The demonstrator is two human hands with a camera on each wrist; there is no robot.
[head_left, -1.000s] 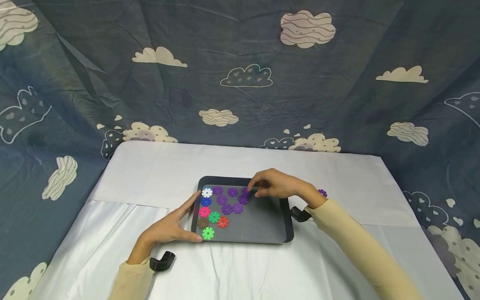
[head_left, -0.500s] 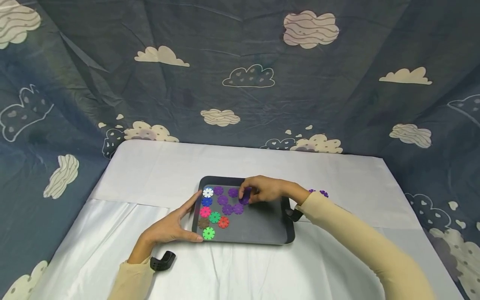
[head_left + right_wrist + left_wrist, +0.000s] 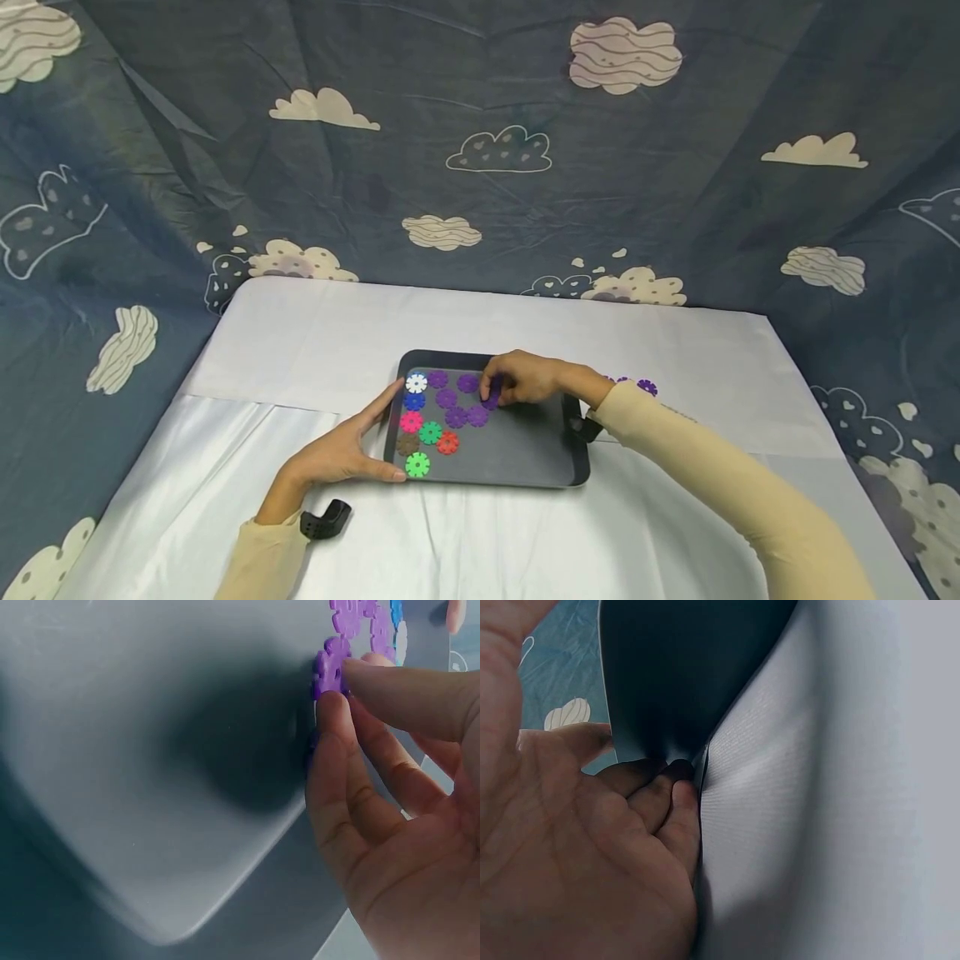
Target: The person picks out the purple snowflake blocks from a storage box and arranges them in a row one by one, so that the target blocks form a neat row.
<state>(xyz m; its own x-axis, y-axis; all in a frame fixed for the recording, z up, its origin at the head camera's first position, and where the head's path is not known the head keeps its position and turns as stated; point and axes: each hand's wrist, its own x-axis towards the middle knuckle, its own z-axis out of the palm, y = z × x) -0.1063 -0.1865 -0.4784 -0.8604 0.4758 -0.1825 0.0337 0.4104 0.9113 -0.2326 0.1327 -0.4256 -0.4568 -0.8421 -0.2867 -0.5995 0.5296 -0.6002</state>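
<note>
A dark grey tray (image 3: 517, 450) lies on the white cloth, with several purple notched discs (image 3: 455, 417) in its upper left part. Along its left side sit notched discs in white (image 3: 416, 382), blue (image 3: 414, 401), pink (image 3: 411, 422), teal (image 3: 431, 432), brown (image 3: 408, 444), red (image 3: 447, 442) and green (image 3: 417, 465). My left hand (image 3: 337, 450) grips the tray's left end, thumb at the front corner and forefinger at the far one. Between thumb and fingertips, my right hand (image 3: 528, 377) pinches a purple notched disc (image 3: 330, 671) low over the tray, partly hidden by the fingers.
A few more purple discs (image 3: 647, 387) lie on the white cloth (image 3: 300, 342) right of the tray, partly behind the right forearm. A dark curtain (image 3: 345, 192) with cloud prints rises behind the table. Each wrist wears a black band (image 3: 326, 520).
My right hand has moved left and slightly down to the purple discs, and its fingers have closed around one. The left hand keeps its place on the tray.
</note>
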